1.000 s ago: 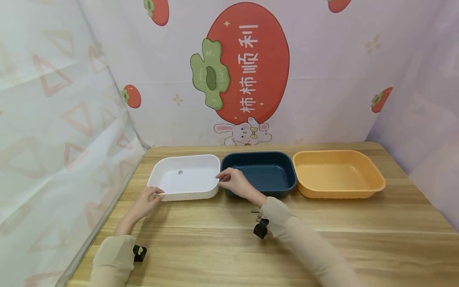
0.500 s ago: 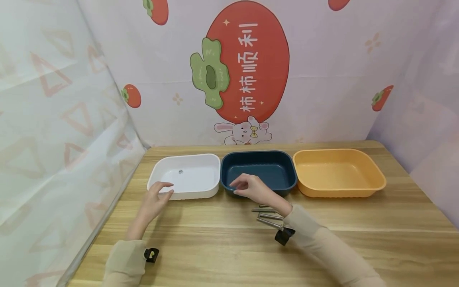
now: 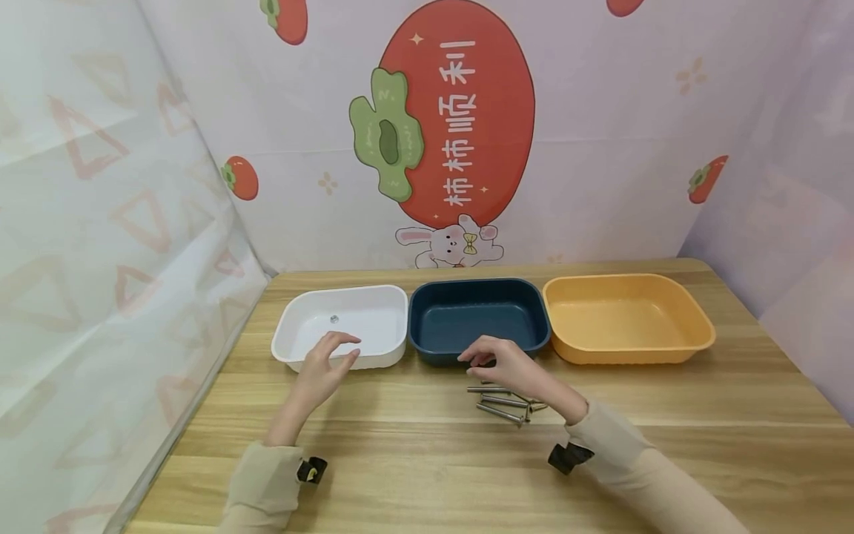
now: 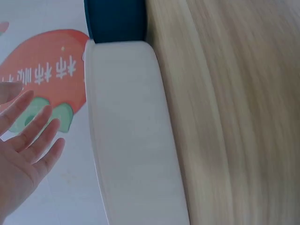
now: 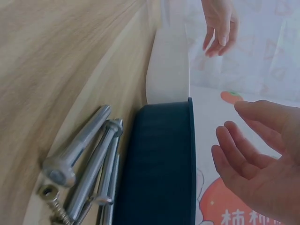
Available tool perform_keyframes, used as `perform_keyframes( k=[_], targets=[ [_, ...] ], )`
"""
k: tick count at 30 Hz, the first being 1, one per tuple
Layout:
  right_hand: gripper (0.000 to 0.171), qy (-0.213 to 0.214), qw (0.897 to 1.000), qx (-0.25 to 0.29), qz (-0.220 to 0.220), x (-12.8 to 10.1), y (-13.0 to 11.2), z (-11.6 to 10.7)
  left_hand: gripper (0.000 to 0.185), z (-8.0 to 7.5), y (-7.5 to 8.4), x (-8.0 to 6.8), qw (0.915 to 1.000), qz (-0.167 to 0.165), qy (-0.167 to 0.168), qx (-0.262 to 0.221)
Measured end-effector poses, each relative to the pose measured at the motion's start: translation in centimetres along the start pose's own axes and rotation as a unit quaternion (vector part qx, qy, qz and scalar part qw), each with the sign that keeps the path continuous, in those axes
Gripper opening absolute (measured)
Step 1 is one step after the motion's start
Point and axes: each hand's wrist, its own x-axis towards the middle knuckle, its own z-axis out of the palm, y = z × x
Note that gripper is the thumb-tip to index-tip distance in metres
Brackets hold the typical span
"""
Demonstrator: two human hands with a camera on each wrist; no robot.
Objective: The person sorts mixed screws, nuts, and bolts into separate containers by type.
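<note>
My left hand hovers over the front edge of the white tray, fingers loosely bent and holding nothing. In the left wrist view its fingers are spread apart beside that tray. The right hand hangs in front of the dark blue tray, thumb and fingers apart with nothing between them. Below it on the table lie several long metal bolts, partly covered by the hand. The right wrist view shows the bolts close up, along with a small brass-coloured threaded piece.
A yellow tray stands at the right end of the row, beside the blue one. Inside the white tray sits a small shiny metal piece. Behind the wooden table hangs a printed cloth, with more cloth at both sides.
Both hands have left the white tray's rim and moved rightward. The right hand now hangs near the blue tray's front, and more of the bolts has come into view.
</note>
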Motion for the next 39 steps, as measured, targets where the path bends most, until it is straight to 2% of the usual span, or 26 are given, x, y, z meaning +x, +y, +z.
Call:
perform_keyframes(
  k=[8,13,17,29,39],
  targets=[
    [0.020,0.003,1.000,-0.018,-0.009,-1.8,0.6,-0.4,0.014,2.3,1.3,1.1,0.9990,0.021,-0.029,-0.026],
    [0.019,-0.014,1.000,-0.026,0.007,-2.8,0.9,-0.5,0.015,3.9,1.9,1.8,0.9975,0.038,-0.041,-0.045],
    [0.019,-0.028,0.999,-0.036,0.016,-3.5,1.3,-0.5,0.015,4.9,2.5,2.4,0.9958,0.039,-0.057,-0.060],
    [0.018,-0.054,0.996,-0.064,0.035,-5.0,1.8,0.0,0.015,6.8,3.6,3.2,0.9914,0.037,-0.108,-0.063],
    [0.017,-0.067,0.995,-0.069,0.018,-5.7,2.4,0.4,0.016,7.7,3.9,3.4,0.9879,0.050,-0.138,-0.049]
  ],
)
